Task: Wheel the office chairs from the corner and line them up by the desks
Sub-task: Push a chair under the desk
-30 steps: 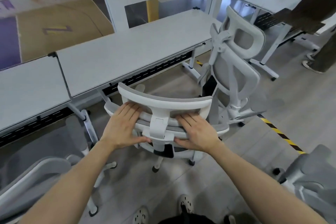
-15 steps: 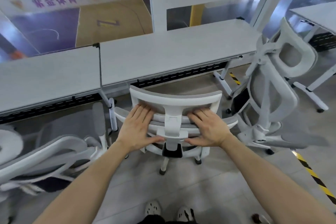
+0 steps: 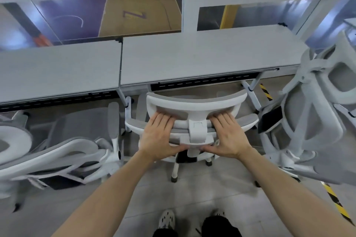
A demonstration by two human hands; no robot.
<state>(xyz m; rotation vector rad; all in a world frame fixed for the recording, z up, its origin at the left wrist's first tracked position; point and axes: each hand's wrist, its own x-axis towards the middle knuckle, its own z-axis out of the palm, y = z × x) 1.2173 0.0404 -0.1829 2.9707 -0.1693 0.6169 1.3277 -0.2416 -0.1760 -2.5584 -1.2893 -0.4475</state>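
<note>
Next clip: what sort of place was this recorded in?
Probably an office or workroom beside an indoor sports court: a row of grey desks, white mesh office chairs, and a glass partition overlooking purple-and-wood court flooring.

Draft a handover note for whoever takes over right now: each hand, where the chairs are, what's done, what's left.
Hands: left hand lies flat on the back of the middle chair, left of its centre post; right hand mirrors it on the right.
Chairs: the middle chair faces the right desk, headrest near its front edge. The left chair sits at the left desk; the right chair stands angled off the right desk's end.
Done: the left chair looks placed.
Left: probably ease the middle chair in, then square up the right chair. The corner is out of view.
</note>
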